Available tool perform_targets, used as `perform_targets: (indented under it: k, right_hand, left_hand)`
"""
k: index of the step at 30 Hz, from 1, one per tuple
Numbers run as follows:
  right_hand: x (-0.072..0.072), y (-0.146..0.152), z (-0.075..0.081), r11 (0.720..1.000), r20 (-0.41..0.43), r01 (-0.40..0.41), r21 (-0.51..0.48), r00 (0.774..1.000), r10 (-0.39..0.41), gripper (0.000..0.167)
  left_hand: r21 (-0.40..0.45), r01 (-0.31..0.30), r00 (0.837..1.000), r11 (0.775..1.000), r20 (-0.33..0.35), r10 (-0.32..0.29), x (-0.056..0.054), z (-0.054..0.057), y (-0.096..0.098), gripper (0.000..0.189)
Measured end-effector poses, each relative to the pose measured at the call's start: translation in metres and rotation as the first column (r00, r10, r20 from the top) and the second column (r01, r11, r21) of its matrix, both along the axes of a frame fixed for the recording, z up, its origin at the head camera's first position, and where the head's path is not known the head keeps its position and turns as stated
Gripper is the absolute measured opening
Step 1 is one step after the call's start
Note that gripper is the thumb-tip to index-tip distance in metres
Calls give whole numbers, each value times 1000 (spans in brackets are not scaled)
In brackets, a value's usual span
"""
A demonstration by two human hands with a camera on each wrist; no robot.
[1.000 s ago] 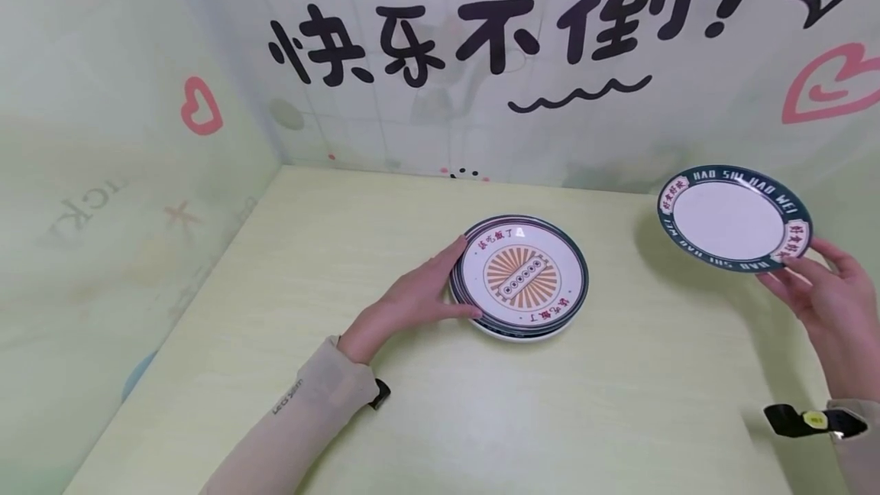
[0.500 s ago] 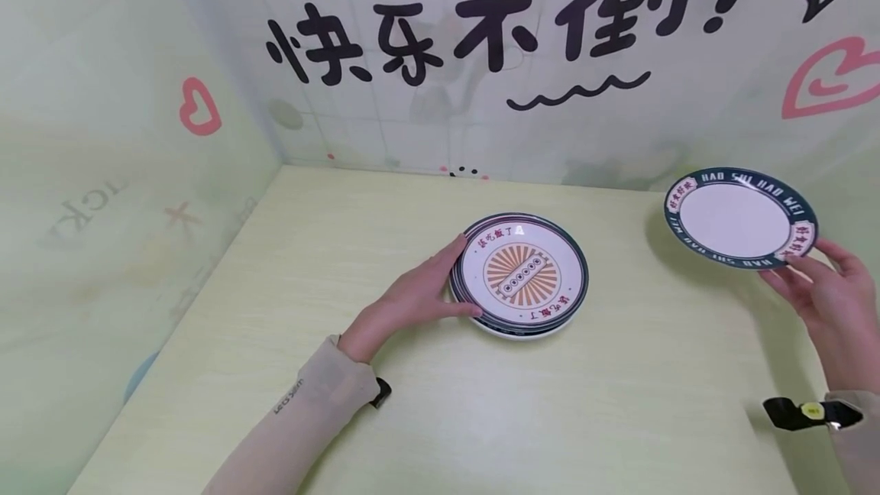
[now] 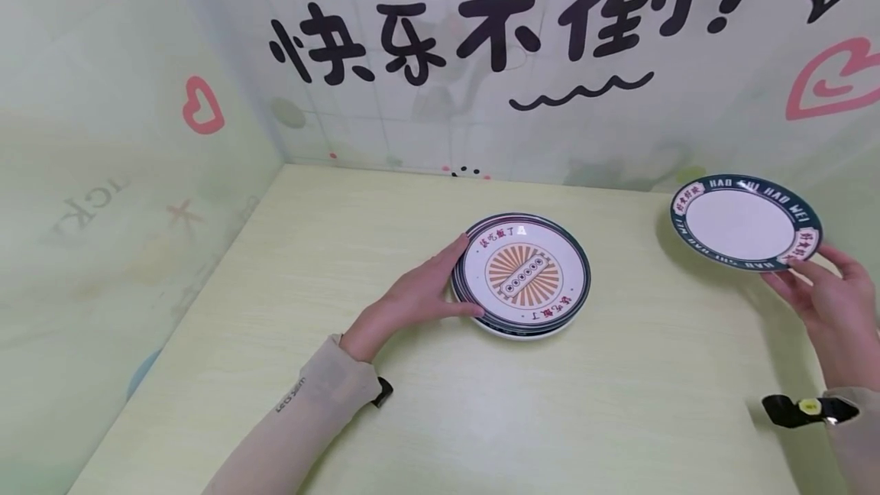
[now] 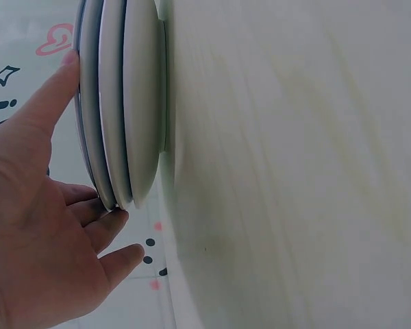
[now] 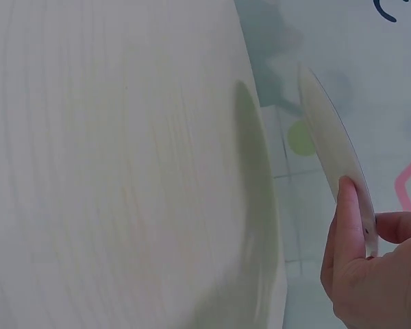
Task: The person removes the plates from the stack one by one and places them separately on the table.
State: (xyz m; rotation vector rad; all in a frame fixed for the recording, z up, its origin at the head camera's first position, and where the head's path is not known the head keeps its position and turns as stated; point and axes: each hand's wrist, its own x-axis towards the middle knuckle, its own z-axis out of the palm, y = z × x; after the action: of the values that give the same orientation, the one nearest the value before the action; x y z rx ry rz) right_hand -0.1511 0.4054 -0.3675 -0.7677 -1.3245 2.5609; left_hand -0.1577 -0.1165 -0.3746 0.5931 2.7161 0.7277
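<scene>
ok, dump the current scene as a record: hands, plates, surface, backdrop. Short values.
left_hand: left hand touching the edge of the plate stack, thumb and fingers spread
right_hand: right hand pinching the rim of the green-rimmed plate
held_plate: raised off the table, tilted, plain white centre, rim lettered HAO SHI HAO WEI
stack: several plates, resting on the table; exact count unclear
top_plate: top plate white, orange sunburst centre, red characters
surface: pale yellow-green table
backdrop: back wall with large black characters, pink heart at right
</scene>
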Motion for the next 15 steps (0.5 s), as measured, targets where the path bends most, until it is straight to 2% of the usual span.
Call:
perform_targets:
  k: [3, 10, 15]
  right_hand:
    - [-1, 1, -1, 1000, 24, 15, 19, 1000, -15, 53]
    - [-1, 9, -6, 999, 33, 23, -23, 999, -22, 56]
    - [-1, 13, -10, 999, 76, 26, 28, 997, -28, 57]
  left_hand:
    - [-2, 0, 1000, 1000, 2, 0, 0, 0, 0, 119]
    - [-3, 4, 1000, 1000, -1, -4, 0, 1, 1, 118]
    - [3, 8, 1000, 1000, -9, -8, 1, 0, 2, 118]
